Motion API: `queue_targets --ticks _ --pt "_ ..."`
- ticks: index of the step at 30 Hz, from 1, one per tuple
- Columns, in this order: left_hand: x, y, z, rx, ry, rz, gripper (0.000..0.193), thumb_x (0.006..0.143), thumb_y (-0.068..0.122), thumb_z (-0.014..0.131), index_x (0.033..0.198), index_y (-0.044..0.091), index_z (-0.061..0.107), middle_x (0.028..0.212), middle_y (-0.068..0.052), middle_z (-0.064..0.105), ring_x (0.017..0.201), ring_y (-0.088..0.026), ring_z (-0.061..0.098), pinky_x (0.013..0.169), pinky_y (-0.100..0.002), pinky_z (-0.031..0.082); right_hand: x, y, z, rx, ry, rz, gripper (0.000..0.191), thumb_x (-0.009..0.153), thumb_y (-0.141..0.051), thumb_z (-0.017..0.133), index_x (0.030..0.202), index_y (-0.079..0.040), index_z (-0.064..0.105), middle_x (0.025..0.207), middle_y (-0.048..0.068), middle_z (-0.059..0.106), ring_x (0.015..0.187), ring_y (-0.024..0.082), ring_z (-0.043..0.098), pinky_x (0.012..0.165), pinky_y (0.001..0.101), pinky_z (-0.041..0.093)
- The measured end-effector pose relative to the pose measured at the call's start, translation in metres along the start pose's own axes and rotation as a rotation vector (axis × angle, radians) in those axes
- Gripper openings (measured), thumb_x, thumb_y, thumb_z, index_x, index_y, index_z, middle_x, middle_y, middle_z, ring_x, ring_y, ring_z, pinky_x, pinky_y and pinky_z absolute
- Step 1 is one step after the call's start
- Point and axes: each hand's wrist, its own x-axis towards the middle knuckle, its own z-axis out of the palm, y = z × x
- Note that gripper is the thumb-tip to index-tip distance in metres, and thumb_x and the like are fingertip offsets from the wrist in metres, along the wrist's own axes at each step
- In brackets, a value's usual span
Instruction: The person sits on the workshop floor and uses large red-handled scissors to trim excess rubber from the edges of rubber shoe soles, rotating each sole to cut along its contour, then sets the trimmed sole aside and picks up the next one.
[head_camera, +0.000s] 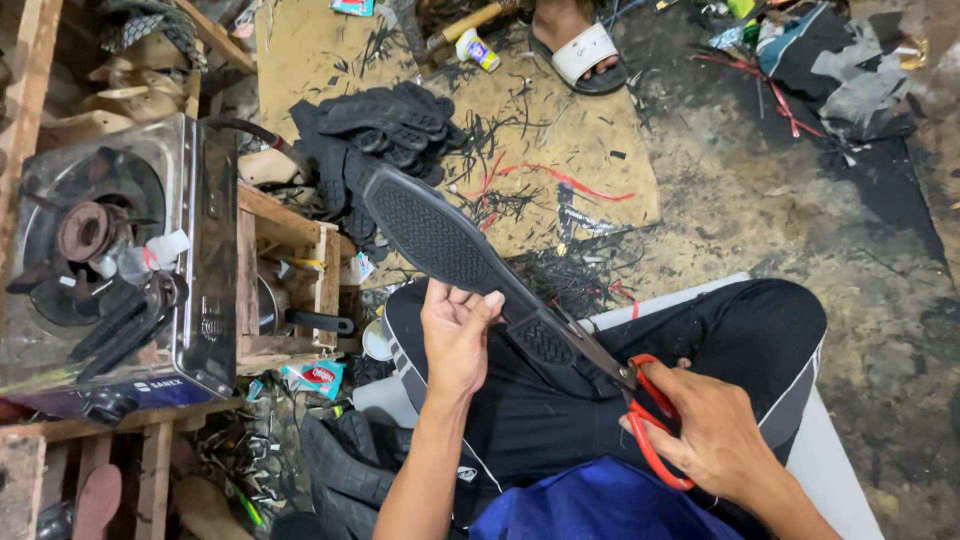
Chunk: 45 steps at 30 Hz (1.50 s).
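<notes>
Even, soft overhead light, sharp throughout, faint glare on the metal stove (205, 240)

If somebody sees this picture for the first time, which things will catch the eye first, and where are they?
At centre, the left hand holds up a black shoe sole, while the right hand cuts its heel end with red-handled scissors. A pile of black soles lies on the floor behind, and a metal gas stove stands at left.
</notes>
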Motion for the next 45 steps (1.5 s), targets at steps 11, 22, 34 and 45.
queue_targets --ticks 11,22,34,45 --pt "-0.010 0.002 0.005 0.047 0.016 -0.007 0.053 0.092 -0.009 0.069 0.141 -0.002 0.049 0.121 -0.010 0.069 0.099 -0.013 0.069 0.081 -0.026 0.056 0.000 0.000 0.005 0.002 -0.054 0.049 0.065 0.067 -0.047 0.080 0.122 -0.014 0.066 0.069 0.015 0.067 0.070 0.036 0.067 0.065 0.0456 0.052" --pt "-0.017 -0.004 0.001 0.066 -0.028 -0.013 0.051 0.094 -0.010 0.070 0.141 -0.002 0.051 0.118 -0.011 0.070 0.089 -0.012 0.066 0.076 -0.025 0.054 0.002 -0.008 0.000 0.053 -0.100 0.092 0.057 0.072 -0.046 0.077 0.118 -0.012 0.069 0.060 0.015 0.065 0.060 0.036 0.066 0.057 0.0455 0.050" --pt "-0.035 -0.003 0.010 -0.137 -0.001 -0.194 0.054 0.094 -0.009 0.065 0.143 0.004 0.048 0.120 -0.012 0.069 0.093 -0.013 0.071 0.072 -0.023 0.057 0.008 -0.016 0.000 0.274 -0.262 0.200 0.042 0.080 -0.046 0.076 0.090 -0.008 0.062 0.055 0.019 0.054 0.052 0.038 0.058 0.055 0.0440 0.044" --pt "-0.047 -0.013 0.010 -0.201 -0.074 -0.225 0.053 0.099 -0.009 0.065 0.148 0.002 0.048 0.123 -0.014 0.070 0.091 -0.012 0.069 0.071 -0.021 0.055 0.016 -0.016 0.011 0.339 -0.192 0.148 0.030 0.082 -0.034 0.073 0.087 -0.006 0.063 0.055 0.017 0.053 0.049 0.035 0.055 0.052 0.0422 0.043"
